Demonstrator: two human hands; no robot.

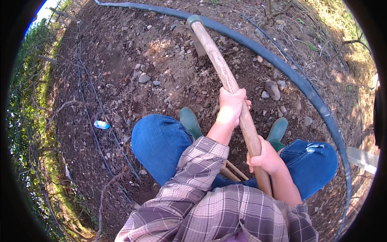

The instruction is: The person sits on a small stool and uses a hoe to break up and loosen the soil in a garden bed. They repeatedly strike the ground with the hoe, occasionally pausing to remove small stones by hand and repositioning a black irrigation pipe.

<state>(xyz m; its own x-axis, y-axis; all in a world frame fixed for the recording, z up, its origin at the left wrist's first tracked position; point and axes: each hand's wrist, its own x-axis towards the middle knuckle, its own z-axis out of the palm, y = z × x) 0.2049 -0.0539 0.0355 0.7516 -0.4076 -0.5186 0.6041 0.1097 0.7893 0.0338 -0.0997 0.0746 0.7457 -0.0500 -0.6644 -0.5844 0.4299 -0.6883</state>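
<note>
Both hands grip a hoe by its wooden handle (225,68). My left hand (232,104) is wrapped around the middle of the shaft. Closer to my body, my right hand (267,155) clasps the lower part, and the butt end reaches my shirt front. The hoe's metal blade (199,44) points down toward stony brown soil (169,69) at the far end; whether its edge touches the ground I cannot tell. Its eye overlaps a thick dark hose (242,34) in the view. Green rubber boots (190,121) stand either side of the shaft, below my bent knees.
The thick hose curves around the right side. Thin irrigation tubes (90,87) run along the left, with a small plastic bottle (101,124) beside them. Bare woody branches (101,199) stick out there. Stones (272,90) lie about. Wooden bars (232,172) show between my legs.
</note>
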